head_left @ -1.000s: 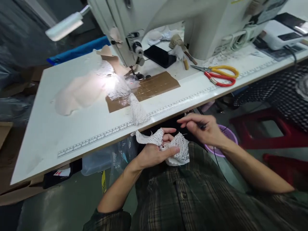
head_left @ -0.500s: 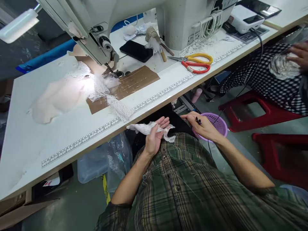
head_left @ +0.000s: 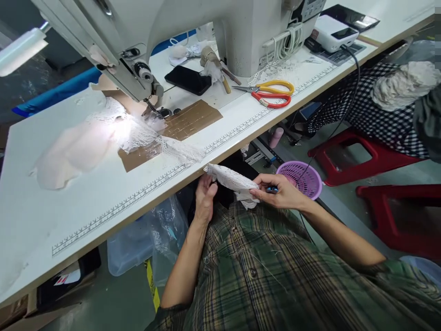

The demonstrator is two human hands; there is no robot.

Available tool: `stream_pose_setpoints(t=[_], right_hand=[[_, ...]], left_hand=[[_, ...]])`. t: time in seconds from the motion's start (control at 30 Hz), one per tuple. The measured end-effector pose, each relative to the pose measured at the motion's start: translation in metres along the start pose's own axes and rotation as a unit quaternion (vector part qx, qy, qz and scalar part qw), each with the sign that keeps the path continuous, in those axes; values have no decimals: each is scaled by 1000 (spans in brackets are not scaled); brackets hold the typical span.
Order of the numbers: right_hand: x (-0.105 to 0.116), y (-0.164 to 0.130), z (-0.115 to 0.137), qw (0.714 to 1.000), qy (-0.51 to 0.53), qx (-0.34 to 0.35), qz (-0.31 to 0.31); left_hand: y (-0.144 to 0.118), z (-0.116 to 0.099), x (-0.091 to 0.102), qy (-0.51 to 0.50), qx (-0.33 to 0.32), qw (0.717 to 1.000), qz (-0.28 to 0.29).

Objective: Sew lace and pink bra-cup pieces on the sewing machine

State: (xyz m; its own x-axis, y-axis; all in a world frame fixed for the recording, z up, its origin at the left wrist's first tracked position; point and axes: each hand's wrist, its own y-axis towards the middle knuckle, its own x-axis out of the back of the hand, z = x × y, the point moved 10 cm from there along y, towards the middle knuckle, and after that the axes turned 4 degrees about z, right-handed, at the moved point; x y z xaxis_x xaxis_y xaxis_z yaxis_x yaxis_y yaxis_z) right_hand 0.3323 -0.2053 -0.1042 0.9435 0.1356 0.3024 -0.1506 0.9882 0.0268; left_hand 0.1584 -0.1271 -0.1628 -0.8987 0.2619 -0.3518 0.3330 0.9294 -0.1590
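Note:
A white lace piece (head_left: 232,178) stretches between my hands over my lap, just off the table's front edge. My left hand (head_left: 205,200) is closed at its left end, the fingers partly hidden behind the thumb. Between thumb and fingertips, my right hand (head_left: 280,192) pinches the other end. A small dark tool with a blue part (head_left: 272,189) is tucked in the right hand; its kind is mostly hidden. On the table, a lace strip (head_left: 182,151) runs from under the needle area of the sewing machine (head_left: 146,87), beside pale beige fabric (head_left: 76,151).
Red-and-yellow-handled scissors (head_left: 272,93) and a black phone (head_left: 188,80) lie on the table (head_left: 113,211). Brown tape (head_left: 193,119) covers part of its top. A purple basket (head_left: 312,186) and red stools (head_left: 334,170) stand at right, near a person in checked cloth.
My right hand has come left and taken the lace piece's right end. My left hand has turned from palm-up and moved left, and the lace is now drawn out between them. The view has shifted slightly.

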Motion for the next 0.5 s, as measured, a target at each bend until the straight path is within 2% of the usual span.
stream_pose_setpoints(t=[0.07,0.13,0.2,0.27,0.37,0.5], right_hand=[[3,-7,5,999,-1,-14,36],[2,-12,12,997,0,-15,79],[3,-15,18,994,-16,-17,106],[11,-15,21,994,-62,-23,88],[28,-10,18,994,-94,-45,20],[28,2,8,998,0,-55,6]], left_hand=[[9,-15,-9,9,-48,997,51],[16,-21,-32,12,-53,990,134],[22,-22,-53,15,-37,984,176],[27,-17,-65,27,-11,985,173],[30,-17,-69,53,0,989,135],[24,-28,-65,38,-24,996,82]])
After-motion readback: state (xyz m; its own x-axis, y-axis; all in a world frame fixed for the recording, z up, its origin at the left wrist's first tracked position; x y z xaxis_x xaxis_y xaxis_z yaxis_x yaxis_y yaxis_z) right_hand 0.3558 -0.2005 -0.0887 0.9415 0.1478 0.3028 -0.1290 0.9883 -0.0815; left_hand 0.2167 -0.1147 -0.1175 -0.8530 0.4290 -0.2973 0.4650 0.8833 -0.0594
